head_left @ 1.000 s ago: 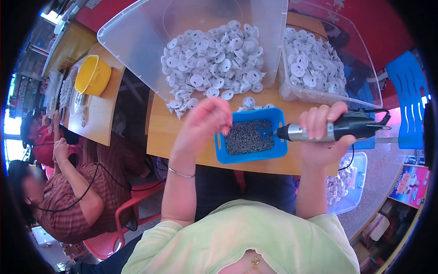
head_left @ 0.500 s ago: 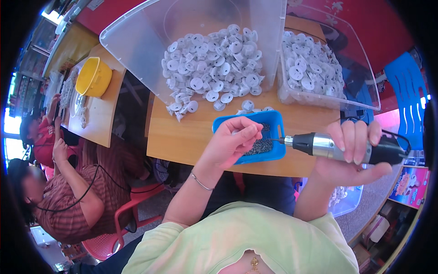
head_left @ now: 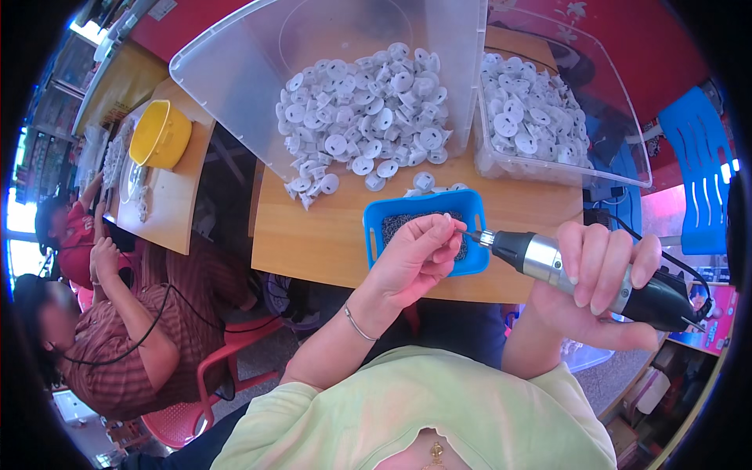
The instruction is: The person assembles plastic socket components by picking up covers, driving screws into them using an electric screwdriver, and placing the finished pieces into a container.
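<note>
My left hand (head_left: pixel 423 254) is closed in a pinch above a small blue basket (head_left: pixel 370 235). At its fingertips is a tiny dark piece, apparently a screw, mostly hidden by the fingers. My right hand (head_left: pixel 599 278) is wrapped round a silver-and-black electric screwdriver (head_left: pixel 540 257), held slantwise with its bit toward the left. The bit's tip meets the pinched fingertips, touching or nearly so. Inside the basket lie many small dark metal screws (head_left: pixel 394 225), partly covered by my hand.
A large clear bin (head_left: pixel 227 78) on its side spills white round plastic parts (head_left: pixel 360 117) onto the wooden table (head_left: pixel 301 239). Right of it, another clear bin (head_left: pixel 540 168) holds more. A cord trails from the screwdriver. Two people sit at the left, near a yellow basket (head_left: pixel 160 137).
The screwdriver has tilted, its handle end dropping. My left hand has shifted slightly right and down, bringing its fingertips to the bit's tip.
</note>
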`<state>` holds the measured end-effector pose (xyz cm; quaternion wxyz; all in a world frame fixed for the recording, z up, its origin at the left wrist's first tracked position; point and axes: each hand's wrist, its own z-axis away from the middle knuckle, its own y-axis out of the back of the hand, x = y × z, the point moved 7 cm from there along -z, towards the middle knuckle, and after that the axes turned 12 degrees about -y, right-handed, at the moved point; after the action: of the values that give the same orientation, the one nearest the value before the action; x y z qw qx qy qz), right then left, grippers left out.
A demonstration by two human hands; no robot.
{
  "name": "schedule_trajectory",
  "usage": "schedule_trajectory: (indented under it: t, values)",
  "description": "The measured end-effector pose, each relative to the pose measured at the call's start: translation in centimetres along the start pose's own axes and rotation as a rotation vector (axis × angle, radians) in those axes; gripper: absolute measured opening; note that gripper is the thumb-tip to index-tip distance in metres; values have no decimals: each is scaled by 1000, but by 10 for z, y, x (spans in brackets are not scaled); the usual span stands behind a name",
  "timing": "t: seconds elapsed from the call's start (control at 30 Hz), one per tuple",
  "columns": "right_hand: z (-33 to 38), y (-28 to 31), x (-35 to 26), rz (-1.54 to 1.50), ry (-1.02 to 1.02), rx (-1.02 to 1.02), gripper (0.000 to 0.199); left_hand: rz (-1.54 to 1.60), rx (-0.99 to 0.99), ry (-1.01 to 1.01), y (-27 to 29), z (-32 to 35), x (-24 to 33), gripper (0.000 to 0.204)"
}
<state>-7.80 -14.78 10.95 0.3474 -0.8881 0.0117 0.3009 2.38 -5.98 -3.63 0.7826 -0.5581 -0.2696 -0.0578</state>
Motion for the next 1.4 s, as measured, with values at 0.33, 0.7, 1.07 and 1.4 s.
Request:
schedule_trajectory:
  t: [0.33,0.7,1.07,1.4]
  values:
    - [1,-2,0,-5,5,-97,51,-4,5,0,-1,1,0,17]
    - [-2,-15,4,113,-16,-285,47,-40,6,5,1,2,-4,20]
    - [-5,29,-2,-275,-106,126,39,-55,10,-111,0,2,23,34]
    - [-3,41,9,-385,-182,234,37,-126,-9,-144,5,6,31,35]
